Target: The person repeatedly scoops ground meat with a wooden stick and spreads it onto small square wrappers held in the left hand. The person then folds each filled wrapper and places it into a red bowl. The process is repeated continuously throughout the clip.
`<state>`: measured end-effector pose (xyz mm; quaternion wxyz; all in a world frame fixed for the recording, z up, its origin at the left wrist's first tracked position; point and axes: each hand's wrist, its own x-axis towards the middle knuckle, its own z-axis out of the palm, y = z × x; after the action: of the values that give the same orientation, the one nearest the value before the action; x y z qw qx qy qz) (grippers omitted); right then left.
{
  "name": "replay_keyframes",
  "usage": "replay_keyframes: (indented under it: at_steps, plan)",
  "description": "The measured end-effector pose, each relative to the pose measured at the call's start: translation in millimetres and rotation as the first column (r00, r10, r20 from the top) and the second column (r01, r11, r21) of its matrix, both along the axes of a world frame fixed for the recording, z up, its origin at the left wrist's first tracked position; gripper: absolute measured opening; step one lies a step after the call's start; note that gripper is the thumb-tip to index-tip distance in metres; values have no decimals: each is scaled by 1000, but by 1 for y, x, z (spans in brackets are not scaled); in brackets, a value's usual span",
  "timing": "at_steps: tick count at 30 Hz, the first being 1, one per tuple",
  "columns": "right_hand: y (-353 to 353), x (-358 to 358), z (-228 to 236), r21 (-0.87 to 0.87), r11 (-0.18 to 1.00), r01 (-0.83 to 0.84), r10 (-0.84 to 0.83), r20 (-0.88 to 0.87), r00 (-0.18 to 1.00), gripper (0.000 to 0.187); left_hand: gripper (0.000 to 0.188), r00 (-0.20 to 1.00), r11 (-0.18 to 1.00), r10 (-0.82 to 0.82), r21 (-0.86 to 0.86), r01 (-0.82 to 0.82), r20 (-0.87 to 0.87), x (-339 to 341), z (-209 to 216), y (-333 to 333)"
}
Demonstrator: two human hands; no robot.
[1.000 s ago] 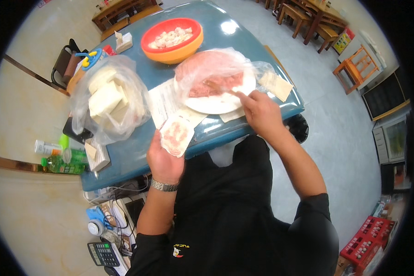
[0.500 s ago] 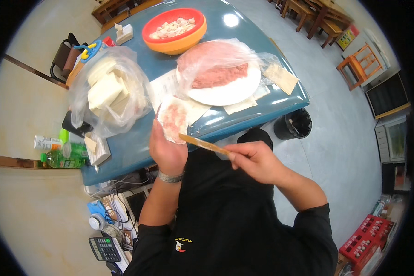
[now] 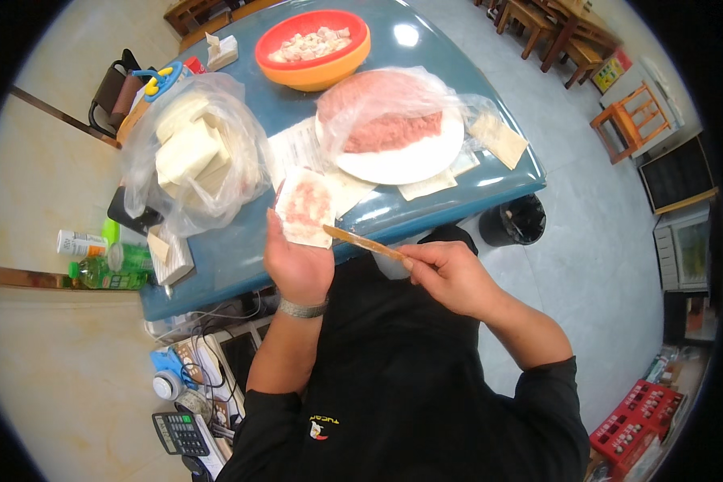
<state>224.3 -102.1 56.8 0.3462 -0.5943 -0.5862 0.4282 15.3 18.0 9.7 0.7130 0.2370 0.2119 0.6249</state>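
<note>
On my left hand (image 3: 299,269) rests a pale square dough wrapper (image 3: 324,238), the kind used for wontons, with pink minced meat (image 3: 307,202) smeared over its middle. The thumb stands along its left side; the fingers beneath are hidden. My right hand (image 3: 450,273) pinches a flat wooden spreading stick (image 3: 363,242) between thumb and fingers, its tip at the wrapper's lower right edge. Beyond lies a white plate (image 3: 394,171) heaped with minced meat (image 3: 410,128), partly covered by clear plastic. Left of it, an open plastic bag (image 3: 245,173) holds stacks of wrappers (image 3: 186,153).
A red bowl (image 3: 269,46) with pale filled pieces sits in an orange one (image 3: 321,78) at the table's back. Green bottles (image 3: 108,273) and a tissue pack (image 3: 171,259) are at left. A black bin (image 3: 512,221) stands beside the teal table (image 3: 217,281).
The stick's tip has shifted slightly right, toward the wrapper's lower right edge. Both hands appear a little further right, and the table's things shift with the view too.
</note>
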Motion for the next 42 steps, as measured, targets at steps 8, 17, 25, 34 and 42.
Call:
replay_keyframes:
  at_steps: [8, 17, 25, 34, 42]
  plan:
    - [21, 23, 4, 256, 957, 135, -193, 214, 958, 26, 58, 980, 986, -108, -108, 127, 166, -20, -1, 9]
    - [104, 77, 14, 0, 976, 216, -196, 419, 886, 32, 63, 960, 968, -212, -94, 232, 184, -29, 6, -7]
    - [49, 85, 5, -56, 987, 151, -135, 222, 966, 30, 63, 993, 977, -105, -178, 114, 58, -65, 0, -16]
    - [24, 33, 0, 260, 948, -182, 24, 514, 858, 19, 60, 951, 959, -226, -127, 255, 211, -67, -9, -39]
    - [0, 20, -14, 275, 953, -123, -28, 488, 872, 20, 59, 981, 974, -188, -124, 191, 39, -57, 6, -33]
